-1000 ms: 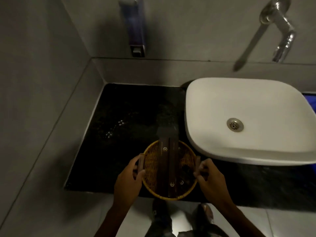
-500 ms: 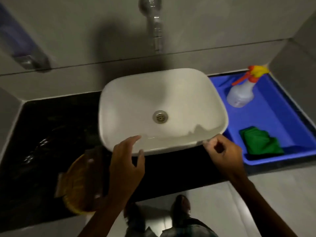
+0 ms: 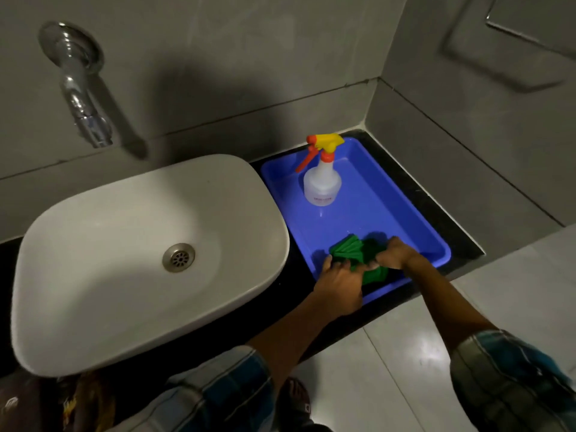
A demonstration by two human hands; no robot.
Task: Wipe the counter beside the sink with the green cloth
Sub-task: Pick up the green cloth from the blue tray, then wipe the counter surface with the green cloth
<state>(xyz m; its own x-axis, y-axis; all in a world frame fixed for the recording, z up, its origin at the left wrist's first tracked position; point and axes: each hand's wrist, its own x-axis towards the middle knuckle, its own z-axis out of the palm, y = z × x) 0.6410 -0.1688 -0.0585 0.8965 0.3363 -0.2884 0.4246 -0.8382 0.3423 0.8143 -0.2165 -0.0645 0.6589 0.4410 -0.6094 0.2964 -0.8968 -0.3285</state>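
The green cloth (image 3: pixel 353 251) lies bunched in the near end of a blue tray (image 3: pixel 383 210) on the black counter (image 3: pixel 448 210), right of the white sink (image 3: pixel 124 244). My left hand (image 3: pixel 341 283) grips the cloth's left side. My right hand (image 3: pixel 394 254) grips its right side. Both hands cover part of the cloth. The counter left of the sink is mostly out of view.
A white spray bottle (image 3: pixel 321 182) with a yellow and orange trigger stands at the tray's far end. A chrome tap (image 3: pixel 79 95) juts from the grey tiled wall above the sink. A wicker basket (image 3: pixel 71 403) shows at the bottom left. Grey walls close in the counter's right side.
The view swung right from the basket to the blue tray. Both hands left the basket, passed the sink's front edge and took hold of the green cloth.
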